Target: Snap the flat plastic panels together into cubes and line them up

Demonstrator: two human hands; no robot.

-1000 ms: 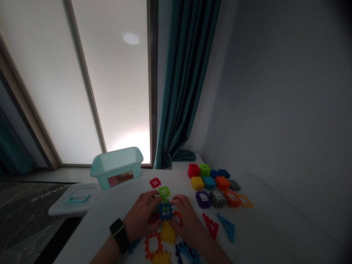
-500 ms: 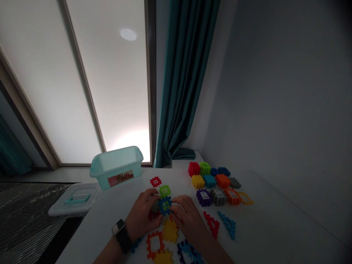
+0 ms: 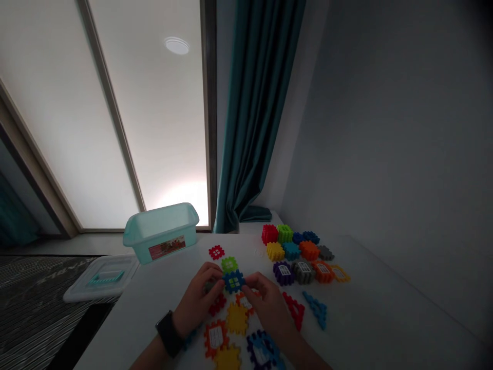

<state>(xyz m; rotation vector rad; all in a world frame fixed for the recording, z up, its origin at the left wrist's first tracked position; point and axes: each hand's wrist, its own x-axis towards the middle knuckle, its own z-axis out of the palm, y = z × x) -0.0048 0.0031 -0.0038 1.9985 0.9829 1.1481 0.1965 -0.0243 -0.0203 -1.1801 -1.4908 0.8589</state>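
Observation:
Between my two hands is a blue window-shaped building block [image 3: 234, 281], a flat notched square with four openings. My left hand [image 3: 202, 293] pinches its left edge, and my right hand [image 3: 265, 298] pinches the right edge. Just behind it shows a green window block [image 3: 229, 264]; whether the two touch I cannot tell. A red window block [image 3: 216, 252] lies farther back. Under and near my hands lie a red piece [image 3: 217, 304], a yellow square [image 3: 237, 318], an orange window piece [image 3: 215, 337] and a dark blue piece [image 3: 258, 349]. A grey piece is partly hidden by my left fingers.
Sorted stacks of blocks stand at the back right, among them red [image 3: 269, 234], yellow [image 3: 276, 251] and purple [image 3: 283, 273]. Red [image 3: 295, 310] and blue [image 3: 316, 310] triangular pieces lie right of my hand. A teal bin [image 3: 162, 234] and its lid [image 3: 102, 277] are at the left.
Both hands have lifted the blue block slightly up and tilted it flatter. An orange piece beneath it now shows. The view has shifted a little.

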